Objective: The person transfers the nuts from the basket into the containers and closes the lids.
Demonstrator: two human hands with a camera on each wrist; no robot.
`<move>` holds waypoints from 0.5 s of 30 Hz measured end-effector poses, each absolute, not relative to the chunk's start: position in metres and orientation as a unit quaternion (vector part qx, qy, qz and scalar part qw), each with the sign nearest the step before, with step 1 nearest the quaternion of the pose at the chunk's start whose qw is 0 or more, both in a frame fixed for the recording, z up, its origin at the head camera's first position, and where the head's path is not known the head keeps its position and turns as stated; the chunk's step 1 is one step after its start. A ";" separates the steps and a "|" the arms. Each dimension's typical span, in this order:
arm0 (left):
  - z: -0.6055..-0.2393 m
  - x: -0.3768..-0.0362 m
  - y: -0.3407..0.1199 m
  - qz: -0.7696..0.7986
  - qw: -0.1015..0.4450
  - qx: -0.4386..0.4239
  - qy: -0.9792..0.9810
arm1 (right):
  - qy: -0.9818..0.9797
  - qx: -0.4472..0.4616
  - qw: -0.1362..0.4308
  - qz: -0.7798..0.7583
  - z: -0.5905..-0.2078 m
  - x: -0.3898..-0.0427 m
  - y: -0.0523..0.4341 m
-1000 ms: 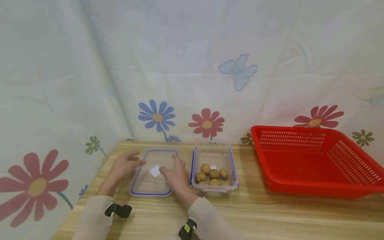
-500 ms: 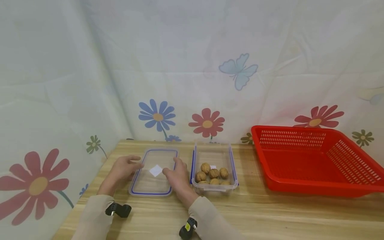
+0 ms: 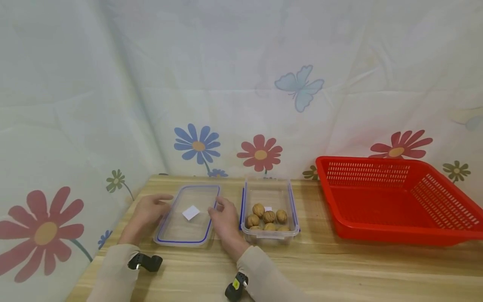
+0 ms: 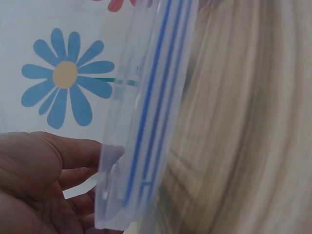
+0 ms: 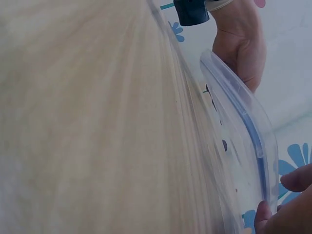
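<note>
both hands on the clear lid (image 3: 185,214): left hand (image 3: 145,213) grips its left edge, right hand (image 3: 223,217) grips its right edge, fingers curled on the rim. wrist views show the lid lifted off the counter (image 3: 339,268) and tilted. it sits just left of the open box (image 3: 269,212) of walnuts (image 3: 268,217). red basket (image 3: 392,201) on the far right, well apart.

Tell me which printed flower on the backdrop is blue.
The blue flower, behind the clear lid; the other big flowers are red.
</note>
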State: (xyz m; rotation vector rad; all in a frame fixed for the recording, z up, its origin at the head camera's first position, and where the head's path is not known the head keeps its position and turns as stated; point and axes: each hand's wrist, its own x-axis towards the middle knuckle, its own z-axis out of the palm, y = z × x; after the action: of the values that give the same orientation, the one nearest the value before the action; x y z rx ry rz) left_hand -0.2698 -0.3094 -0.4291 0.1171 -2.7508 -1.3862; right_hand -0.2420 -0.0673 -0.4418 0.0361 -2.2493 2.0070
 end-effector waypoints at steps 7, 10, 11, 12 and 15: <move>-0.419 -0.268 -0.311 -0.448 0.041 0.025 -0.893 | -0.742 0.014 0.076 0.666 -0.442 -0.244 -0.066; -0.416 -0.268 -0.312 -0.459 0.042 0.006 -0.887 | -0.740 0.016 0.078 0.668 -0.441 -0.244 -0.066; -0.415 -0.268 -0.313 -0.461 0.043 0.002 -0.887 | -0.738 0.019 0.080 0.670 -0.441 -0.244 -0.065; -0.415 -0.268 -0.314 -0.462 0.043 0.000 -0.886 | -0.736 0.021 0.080 0.672 -0.440 -0.244 -0.065; -0.414 -0.268 -0.316 -0.463 0.037 0.007 -0.885 | -0.731 0.027 0.080 0.677 -0.437 -0.244 -0.065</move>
State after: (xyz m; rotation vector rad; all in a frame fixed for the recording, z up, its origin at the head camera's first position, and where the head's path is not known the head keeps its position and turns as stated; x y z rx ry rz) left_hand -0.2677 -0.3158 -0.4135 0.0222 -2.7185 -1.4221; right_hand -0.2437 -0.0645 -0.4368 0.0798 -2.1864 2.0244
